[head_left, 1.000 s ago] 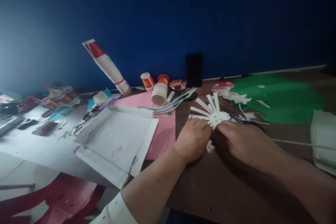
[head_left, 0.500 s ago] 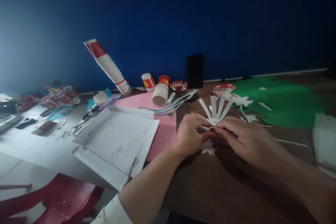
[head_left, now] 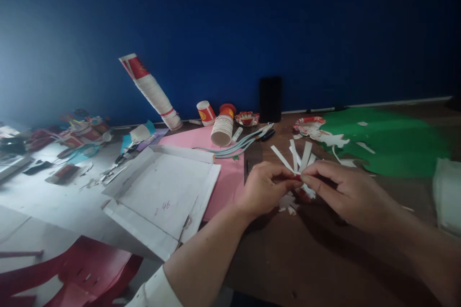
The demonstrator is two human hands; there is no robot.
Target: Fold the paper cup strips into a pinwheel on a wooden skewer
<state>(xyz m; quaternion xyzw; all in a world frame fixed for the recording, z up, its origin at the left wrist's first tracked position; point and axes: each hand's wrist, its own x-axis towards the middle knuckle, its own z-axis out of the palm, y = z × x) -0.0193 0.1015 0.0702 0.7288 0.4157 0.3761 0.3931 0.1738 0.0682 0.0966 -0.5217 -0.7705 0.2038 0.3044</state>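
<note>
Since a second ago the cut paper cup [head_left: 298,159] has come up off the counter [head_left: 317,259]; its white strips, then fanned flat, now stand bunched. Left hand [head_left: 264,189] and right hand [head_left: 345,189] both pinch it at its base, grip narrow, fingertips meeting. Just beside: paper scraps [head_left: 288,203]. Farther: green sheet [head_left: 385,141], pink sheet [head_left: 223,172], grey tray [head_left: 162,192]. Nothing obstructs.

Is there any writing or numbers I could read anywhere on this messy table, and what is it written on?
"46": handwritten in red on the flattened white cardboard box, with a faint mark before it that is too blurred to read.
Red and yellow print on the paper cup: too small to read.
Red print on the leaning stack of cups: blurred, unreadable.
Cut paper cup in the hands: no text visible.
</note>
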